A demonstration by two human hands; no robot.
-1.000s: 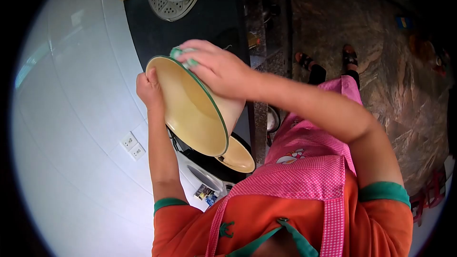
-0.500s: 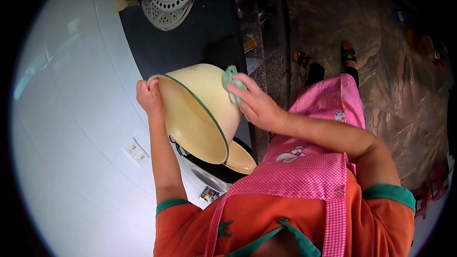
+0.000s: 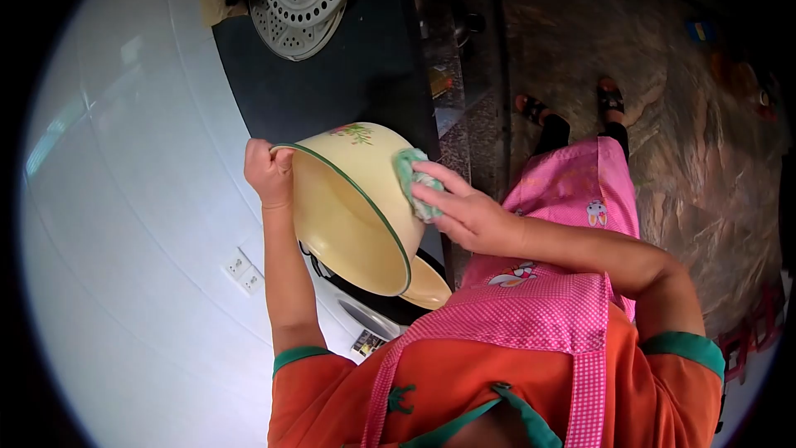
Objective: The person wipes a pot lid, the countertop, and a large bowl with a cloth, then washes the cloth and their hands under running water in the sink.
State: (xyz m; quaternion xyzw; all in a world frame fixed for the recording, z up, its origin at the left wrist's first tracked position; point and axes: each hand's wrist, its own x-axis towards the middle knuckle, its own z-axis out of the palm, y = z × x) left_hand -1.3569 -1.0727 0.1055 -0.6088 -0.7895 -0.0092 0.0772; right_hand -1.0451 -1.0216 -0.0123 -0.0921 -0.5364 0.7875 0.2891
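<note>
A large cream enamel pot [image 3: 356, 216] with a green rim and a flower print is tilted on its side, its mouth facing down and to the left. My left hand [image 3: 269, 172] is closed on the pot's rim at the upper left. Against the outer wall, on the right, my right hand [image 3: 468, 211] presses a crumpled green and white cloth [image 3: 417, 184], its fingers bent over it. Partly hidden below the pot is a second cream, shallow piece [image 3: 427, 286].
Perforated metal steamer plates [image 3: 303, 0] lie on the dark countertop [image 3: 332, 83] near crumpled bags. A white wall with sockets [image 3: 245, 271] borders the left. A dark appliance sits beneath the pot. Brown floor [image 3: 597, 25] lies to the right.
My right hand and the cloth have moved from the pot's upper rim down and right along its outer side. The pot has turned and shifted slightly down, and its flower print now shows.
</note>
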